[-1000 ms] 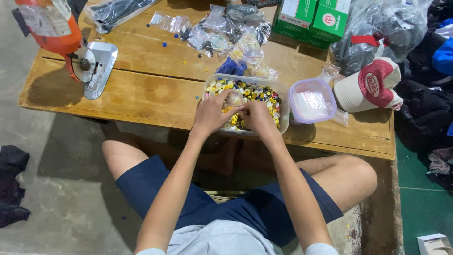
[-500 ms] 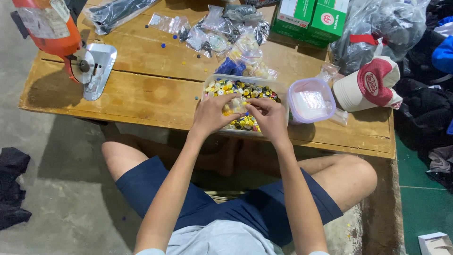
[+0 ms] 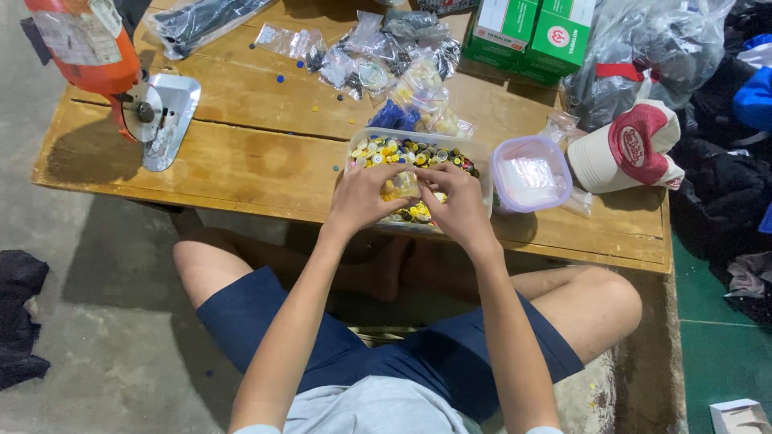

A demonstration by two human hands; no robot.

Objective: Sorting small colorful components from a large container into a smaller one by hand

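A view from above of a seated person in dark blue shorts, legs folded under a low wooden bench (image 3: 241,161). At the far left of the bench stands one orange cutting machine (image 3: 88,48) with a round blade and a shiny metal base plate. Next, along the back edge, lies one long dark plastic bag (image 3: 201,20), then a heap of small clear plastic bags (image 3: 378,56), too many and too overlapped to count. In the middle, at the front edge, sits one clear rectangular tub (image 3: 482,165) full of mixed buttons, mostly yellow. Both hands meet over this tub: the left hand (image 3: 362,197) and the right hand (image 3: 458,205) have their fingers curled together around one small clear bag (image 3: 402,186) that seems to hold yellowish buttons, held just above the tub's contents. A few loose buttons dot the wood nearby. Just right of the tub stands one smaller purple-rimmed container (image 3: 531,173), closed with a pale lid. Behind it are two green cardboard boxes (image 3: 535,32) side by side. At the right end rests one red-and-white cap (image 3: 631,149), with one large bag of dark items (image 3: 643,56) behind it.
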